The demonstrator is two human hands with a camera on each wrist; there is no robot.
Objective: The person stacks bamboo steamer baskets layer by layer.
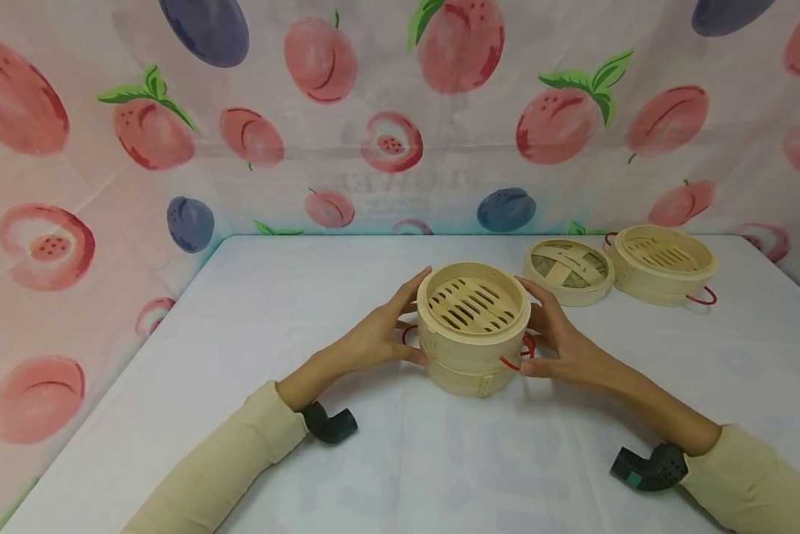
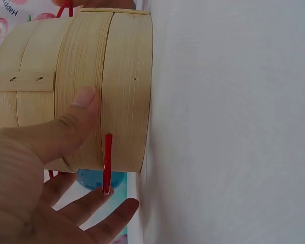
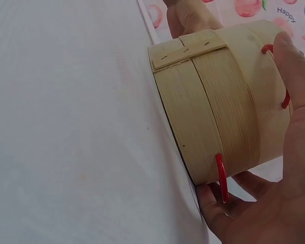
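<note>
Two bamboo steamer baskets stand stacked upright on the white table. The upper steamer basket (image 1: 470,348) shows its slatted floor inside the rim, and the lower steamer basket (image 1: 458,380) sits beneath it. My left hand (image 1: 376,341) grips the stack from the left, thumb in front and fingers round the far side. From the right, my right hand (image 1: 563,341) holds it the same way, its thumb by a red handle (image 1: 510,363). In the left wrist view, the left thumb (image 2: 81,119) presses on the bamboo wall above another red handle (image 2: 107,162).
Behind my right hand lies a round woven bamboo lid (image 1: 570,293). Beside it, at the back right, stands another steamer basket (image 1: 660,285) with red handles. A fruit-printed cloth (image 1: 440,193) hangs along the back and left of the white table (image 1: 306,297).
</note>
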